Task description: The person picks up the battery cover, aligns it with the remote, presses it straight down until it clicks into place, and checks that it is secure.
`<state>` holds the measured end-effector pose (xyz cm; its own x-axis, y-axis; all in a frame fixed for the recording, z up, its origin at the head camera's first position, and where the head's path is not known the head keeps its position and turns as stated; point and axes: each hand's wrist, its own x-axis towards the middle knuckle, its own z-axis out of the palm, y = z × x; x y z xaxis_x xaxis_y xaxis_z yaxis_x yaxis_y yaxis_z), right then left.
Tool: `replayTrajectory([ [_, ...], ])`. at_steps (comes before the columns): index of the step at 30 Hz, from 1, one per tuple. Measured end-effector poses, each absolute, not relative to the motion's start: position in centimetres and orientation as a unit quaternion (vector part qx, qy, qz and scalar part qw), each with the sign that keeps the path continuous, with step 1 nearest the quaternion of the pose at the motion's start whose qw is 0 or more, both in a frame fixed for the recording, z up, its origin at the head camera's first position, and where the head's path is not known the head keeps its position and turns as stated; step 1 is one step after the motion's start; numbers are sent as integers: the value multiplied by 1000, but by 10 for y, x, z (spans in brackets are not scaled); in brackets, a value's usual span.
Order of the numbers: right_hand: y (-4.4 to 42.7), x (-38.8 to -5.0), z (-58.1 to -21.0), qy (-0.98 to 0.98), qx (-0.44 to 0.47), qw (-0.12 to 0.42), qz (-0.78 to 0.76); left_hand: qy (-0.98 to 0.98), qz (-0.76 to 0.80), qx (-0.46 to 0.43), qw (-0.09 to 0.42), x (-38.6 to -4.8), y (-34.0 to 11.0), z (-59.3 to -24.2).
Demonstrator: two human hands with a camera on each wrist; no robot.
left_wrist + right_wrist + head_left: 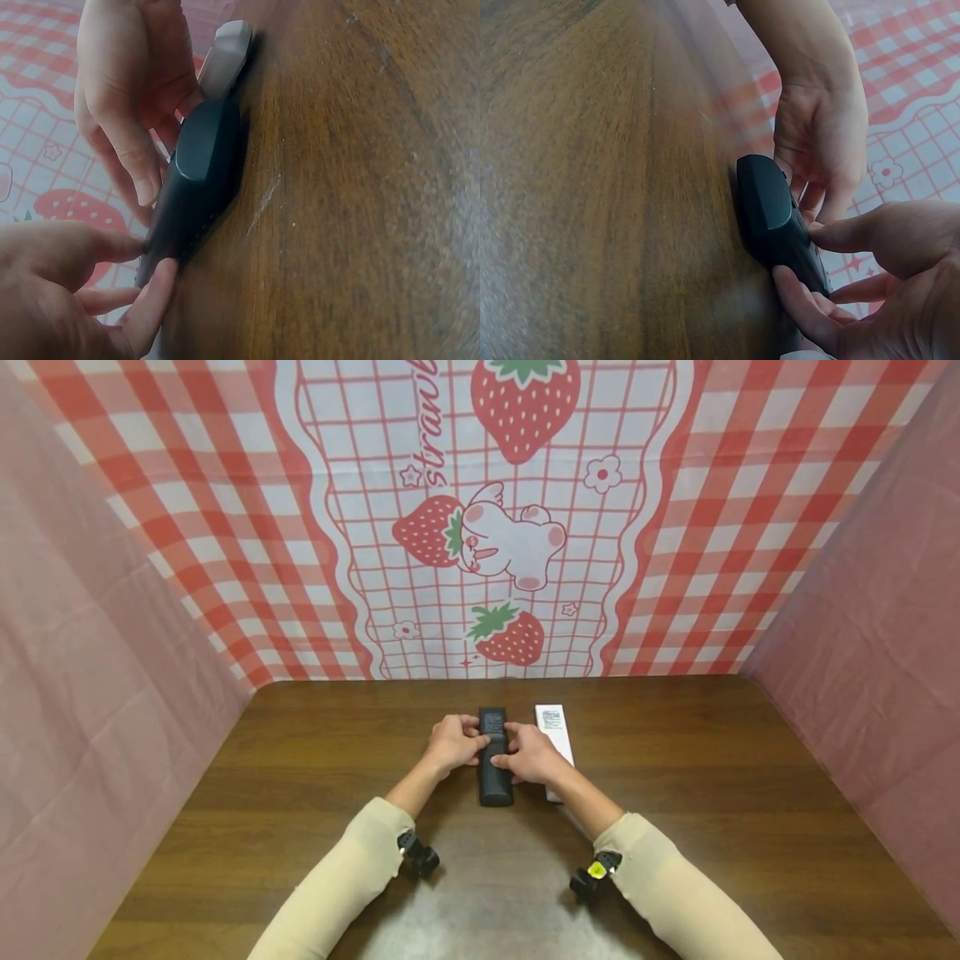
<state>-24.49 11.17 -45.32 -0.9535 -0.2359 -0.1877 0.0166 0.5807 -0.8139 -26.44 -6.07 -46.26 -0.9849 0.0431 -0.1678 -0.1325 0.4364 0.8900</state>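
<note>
A black remote control [495, 790] lies lengthwise on the table with its labelled back facing up. My left hand [453, 743] holds its left edge near the label, thumb on top and fingers along the side. From the right, my right hand [534, 753] grips the same remote a little lower, its thumb over the back. Both wrist views show the rounded near end of the black remote [208, 142] free of fingers. Just beyond my right hand lies a white remote control [551, 717], label up and partly covered by that hand and wrist.
The brown wooden table [300, 827] meets a strawberry-patterned cloth [517, 627] at its back edge. Pink cloth walls [862, 610] stand on both sides. A black wrist camera [420, 857] is strapped to each forearm, over cream sleeves.
</note>
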Motion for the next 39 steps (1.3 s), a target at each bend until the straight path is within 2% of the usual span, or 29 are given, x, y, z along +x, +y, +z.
replayTrajectory([
  [19,121,-247,-441,863,-67,150,-477,845,530,-10,66,-265,-69,-456],
  [26,130,-248,-428,870,-79,128,-469,854,516,-25,68,-340,-90,-530],
  [29,136,-248,-424,872,-80,129,-465,857,512,-15,65,-344,-96,-534],
  [33,143,-247,-419,880,-89,120,-451,860,509,-9,43,-337,-102,-524],
  [35,147,-246,-416,886,-98,109,-441,862,505,0,30,-320,-103,-503],
  [39,154,-246,-410,895,-115,88,-421,865,502,-1,22,-315,-111,-496],
])
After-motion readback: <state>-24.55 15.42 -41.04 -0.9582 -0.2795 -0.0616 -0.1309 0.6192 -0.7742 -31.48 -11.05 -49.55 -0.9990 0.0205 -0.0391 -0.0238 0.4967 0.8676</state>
